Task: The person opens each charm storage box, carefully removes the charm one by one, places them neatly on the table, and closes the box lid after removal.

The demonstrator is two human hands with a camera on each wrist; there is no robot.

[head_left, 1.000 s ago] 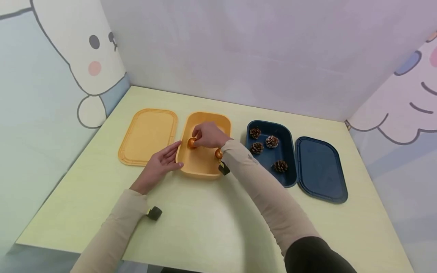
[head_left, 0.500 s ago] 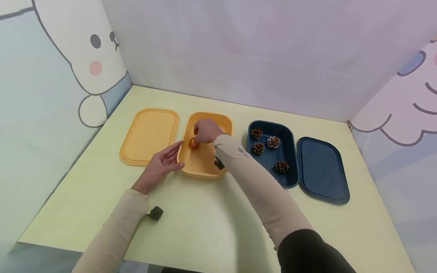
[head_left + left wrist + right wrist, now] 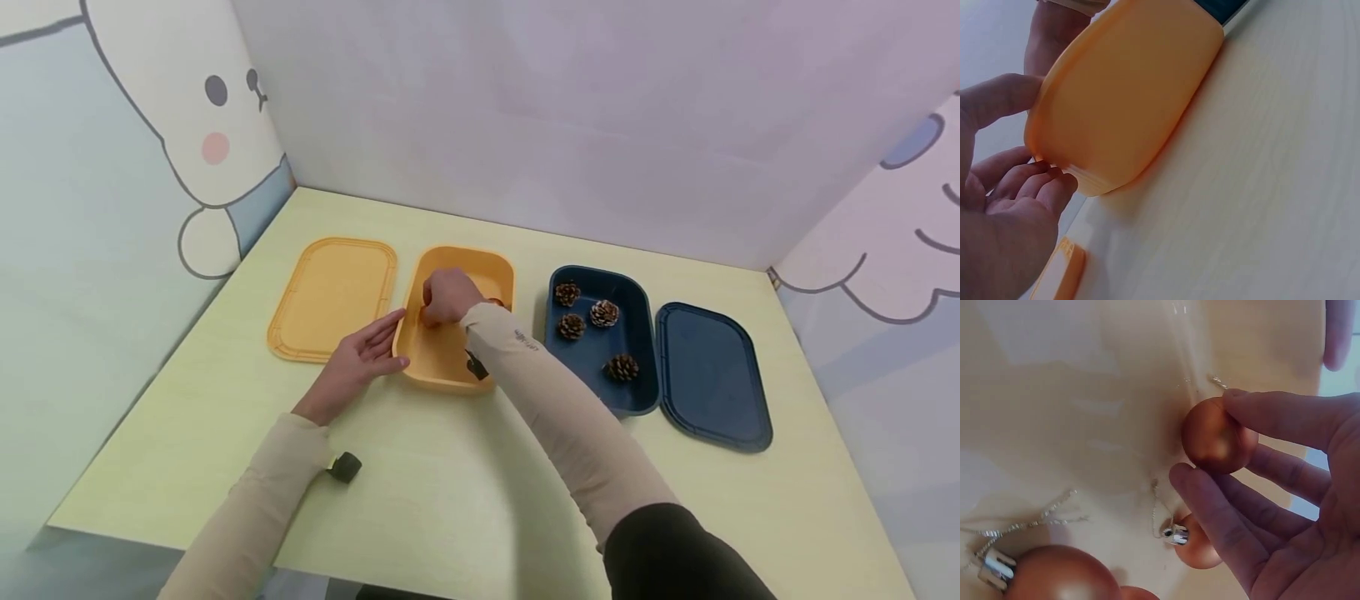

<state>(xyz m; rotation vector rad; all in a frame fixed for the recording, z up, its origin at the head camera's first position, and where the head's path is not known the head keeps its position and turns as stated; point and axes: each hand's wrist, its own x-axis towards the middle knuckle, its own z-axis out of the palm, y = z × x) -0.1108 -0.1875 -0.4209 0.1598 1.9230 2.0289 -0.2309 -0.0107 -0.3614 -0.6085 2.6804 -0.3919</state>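
Inside the orange plastic box (image 3: 450, 367), my right hand (image 3: 450, 296) pinches a copper-coloured Christmas bauble (image 3: 1213, 440) between thumb and fingers, close to the box floor. In the right wrist view a smaller-looking bauble (image 3: 1197, 547) shows partly behind the fingers. Another bauble (image 3: 1063, 575), with a silver cap and glittery cord, lies at the lower left, and a further one peeks out beside it. My left hand (image 3: 360, 362) lies along the box's left side. Its thumb touches the rim and its fingertips (image 3: 1060, 187) are against the outer wall.
An orange lid (image 3: 333, 296) lies left of the orange box. To the right stands a dark blue box (image 3: 592, 400) with several pine cones (image 3: 603, 313), and beside it a dark blue lid (image 3: 712, 375). Walls border the table at the back and sides.
My right hand has come slightly lower and closer over the bauble, which it now hides in the head view. The left hand stays at the box's side. The head view has shifted slightly.
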